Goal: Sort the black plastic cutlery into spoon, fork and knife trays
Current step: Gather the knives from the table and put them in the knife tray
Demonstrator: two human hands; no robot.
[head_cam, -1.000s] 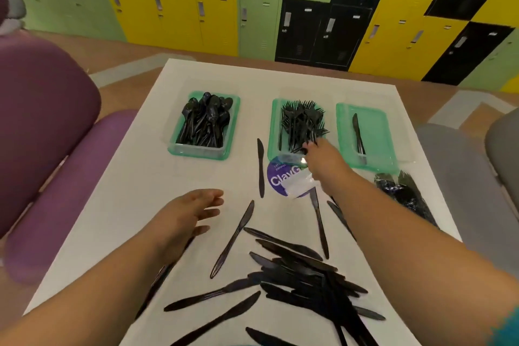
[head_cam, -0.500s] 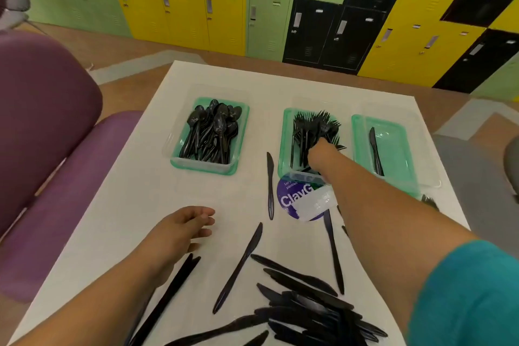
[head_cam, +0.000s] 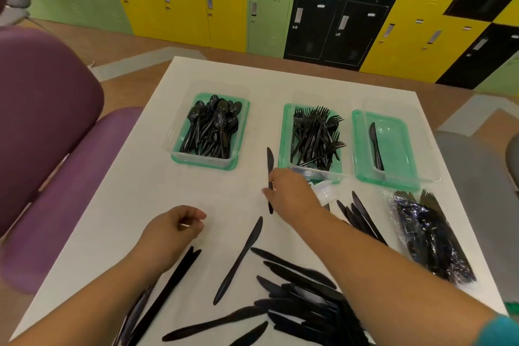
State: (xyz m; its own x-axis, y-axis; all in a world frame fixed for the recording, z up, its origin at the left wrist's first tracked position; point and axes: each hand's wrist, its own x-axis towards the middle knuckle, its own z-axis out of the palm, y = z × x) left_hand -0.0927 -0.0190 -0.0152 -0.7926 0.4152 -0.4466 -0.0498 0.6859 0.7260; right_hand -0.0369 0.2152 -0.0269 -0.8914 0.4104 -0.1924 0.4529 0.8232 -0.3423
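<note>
Black plastic knives (head_cam: 297,289) lie scattered across the near part of a white table (head_cam: 140,194). Three green trays sit in a row farther back: the spoon tray (head_cam: 179,146) on the left is heaped with spoons, the fork tray (head_cam: 285,135) in the middle is full of forks, and the knife tray (head_cam: 398,149) on the right holds one knife. The person's right hand (head_cam: 292,191) reaches to a single knife (head_cam: 270,177) lying just left of the fork tray, its fingers curling over the handle. The left hand (head_cam: 174,229) hovers above the table, fingers loosely curled, holding nothing. A clear bag of cutlery (head_cam: 427,233) lies at the right edge.
</note>
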